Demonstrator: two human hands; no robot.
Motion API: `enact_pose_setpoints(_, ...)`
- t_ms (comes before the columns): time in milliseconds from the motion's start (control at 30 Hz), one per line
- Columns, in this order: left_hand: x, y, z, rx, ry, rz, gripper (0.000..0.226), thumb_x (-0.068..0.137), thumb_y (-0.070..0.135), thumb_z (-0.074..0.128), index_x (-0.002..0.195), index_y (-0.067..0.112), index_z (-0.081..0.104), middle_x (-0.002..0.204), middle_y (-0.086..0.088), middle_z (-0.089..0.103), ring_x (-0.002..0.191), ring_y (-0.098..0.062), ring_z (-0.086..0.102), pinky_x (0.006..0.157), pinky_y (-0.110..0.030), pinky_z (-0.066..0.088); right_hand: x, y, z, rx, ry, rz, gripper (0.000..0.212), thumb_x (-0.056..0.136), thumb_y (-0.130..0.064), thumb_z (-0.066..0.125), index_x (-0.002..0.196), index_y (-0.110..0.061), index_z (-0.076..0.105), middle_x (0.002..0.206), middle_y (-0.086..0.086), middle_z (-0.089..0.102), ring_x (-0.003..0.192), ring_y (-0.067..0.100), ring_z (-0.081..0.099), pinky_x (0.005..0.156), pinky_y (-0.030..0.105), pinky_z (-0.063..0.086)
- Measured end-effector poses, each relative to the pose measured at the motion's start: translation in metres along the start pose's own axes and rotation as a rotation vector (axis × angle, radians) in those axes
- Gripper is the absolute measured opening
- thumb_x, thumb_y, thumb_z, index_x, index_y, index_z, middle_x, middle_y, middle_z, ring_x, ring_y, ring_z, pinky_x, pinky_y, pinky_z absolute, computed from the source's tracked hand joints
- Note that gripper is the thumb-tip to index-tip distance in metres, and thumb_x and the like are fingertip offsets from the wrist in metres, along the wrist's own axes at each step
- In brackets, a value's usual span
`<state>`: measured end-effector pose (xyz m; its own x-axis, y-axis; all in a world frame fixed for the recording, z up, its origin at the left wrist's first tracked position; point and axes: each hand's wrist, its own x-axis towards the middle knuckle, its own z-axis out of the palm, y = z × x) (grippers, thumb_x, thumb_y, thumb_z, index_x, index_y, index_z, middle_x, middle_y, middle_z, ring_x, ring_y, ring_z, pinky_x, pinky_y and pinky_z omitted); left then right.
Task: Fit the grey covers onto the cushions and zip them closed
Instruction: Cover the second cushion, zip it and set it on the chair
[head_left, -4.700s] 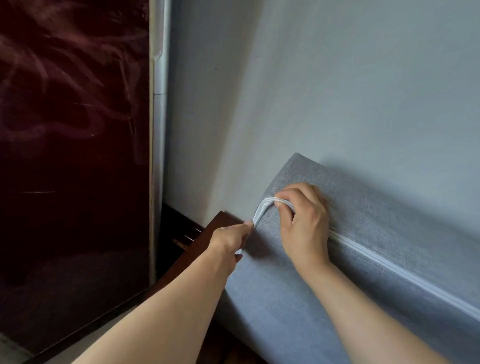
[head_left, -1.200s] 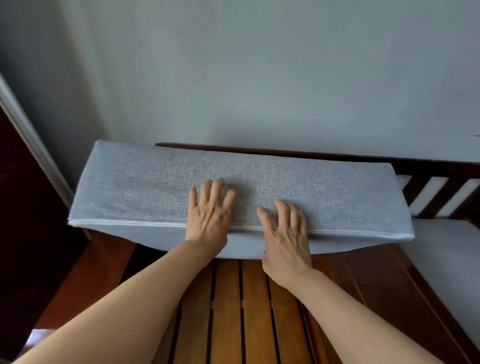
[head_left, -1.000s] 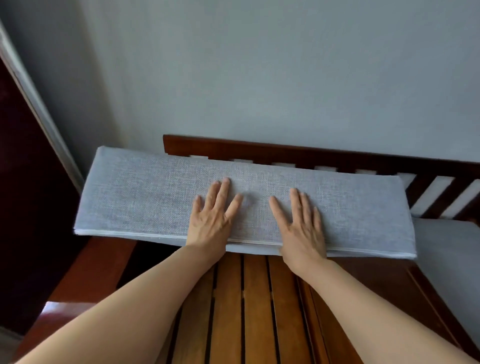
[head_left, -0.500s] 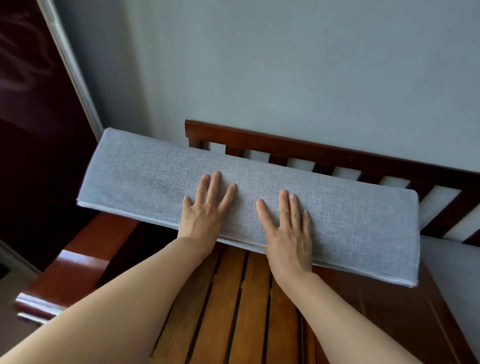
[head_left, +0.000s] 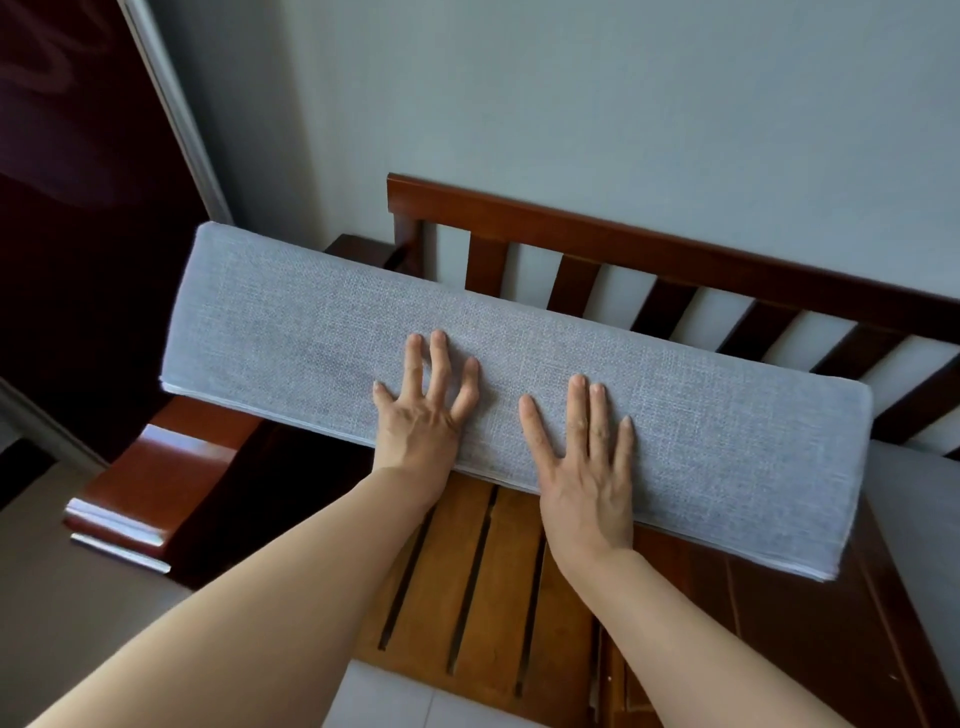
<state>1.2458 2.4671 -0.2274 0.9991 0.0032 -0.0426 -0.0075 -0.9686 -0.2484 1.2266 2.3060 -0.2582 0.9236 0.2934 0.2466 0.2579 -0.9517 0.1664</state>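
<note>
Grey woven-fabric covered cushion (head_left: 675, 415) lying across slatted brown wooden bench (head_left: 467, 571), left hand (head_left: 421, 410) and right hand (head_left: 584, 467) flat, fingers spread, pressing its top, near edge overhanging slats, backrest (head_left: 649, 249) just behind.

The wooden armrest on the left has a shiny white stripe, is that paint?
Head view: likely glare, not paint; the glossy armrest mirrors light along its front edge. Head view: the cushion under both hands looks matte, with no such shine.
</note>
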Motion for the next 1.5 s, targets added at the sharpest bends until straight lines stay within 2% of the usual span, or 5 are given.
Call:
enact_pose_setpoints(400, -0.06, -0.007, 0.077, -0.045, 0.016, 0.154, 0.083, 0.097, 0.023, 0.042, 0.133, 0.02, -0.033, 0.143, -0.025, -0.036, 0.137, -0.045, -0.022, 0.109, -0.054, 0.019, -0.074, -0.039, 0.052, -0.057, 0.077, -0.017, 0.103, 0.072, -0.018, 0.07, 0.15, -0.024, 0.003, 0.153, 0.028, -0.004, 0.143, 0.043, -0.002, 0.112, 0.06, 0.006)
enact_pose_setpoints(767, -0.1, -0.019, 0.146, -0.247, 0.345, 0.203, 0.081, 0.034, 0.015, 0.088, 0.101, 0.021, 0.044, 0.101, -0.01, 0.037, 0.084, -0.027, 0.039, 0.072, -0.041, 0.04, -0.138, -0.045, 0.087, -0.065, 0.036, -0.215, 0.096, 0.069, -0.019, 0.077, 0.149, -0.027, 0.023, 0.158, 0.011, 0.008, 0.145, 0.026, 0.011, 0.113, 0.053, 0.007)
enact_pose_setpoints(1000, -0.11, -0.015, 0.169, -0.415, 0.562, 0.081, 0.085, 0.044, 0.011, 0.083, 0.117, 0.021, 0.041, 0.115, -0.007, 0.035, 0.097, -0.027, 0.039, 0.099, -0.054, 0.029, -0.12, -0.065, 0.08, 0.101, 0.339, -0.059, 0.082, 0.067, -0.005, 0.077, 0.139, -0.012, 0.038, 0.132, 0.015, 0.035, 0.12, 0.031, 0.041, 0.111, 0.055, 0.014)
enact_pose_setpoints(1167, -0.099, -0.018, 0.175, -0.306, 0.388, 0.183, 0.116, 0.04, 0.032, 0.092, 0.138, 0.02, 0.032, 0.142, -0.009, 0.04, 0.132, -0.028, 0.034, 0.104, -0.061, 0.023, -0.11, -0.071, 0.095, 0.132, 0.115, 0.011, 0.1, 0.055, -0.025, 0.088, 0.14, -0.012, 0.037, 0.141, 0.015, 0.044, 0.13, 0.033, 0.04, 0.109, 0.05, 0.017)
enact_pose_setpoints(1500, -0.1, 0.008, 0.25, -0.111, 0.191, 0.269, 0.089, 0.03, 0.023, 0.089, 0.101, 0.018, 0.036, 0.109, -0.013, 0.046, 0.093, -0.028, 0.044, 0.083, -0.047, 0.042, -0.162, -0.1, 0.182, 0.127, 0.025, -0.052, 0.084, 0.054, -0.015, 0.087, 0.124, -0.015, 0.041, 0.127, 0.017, 0.042, 0.116, 0.037, 0.041, 0.089, 0.049, 0.03)
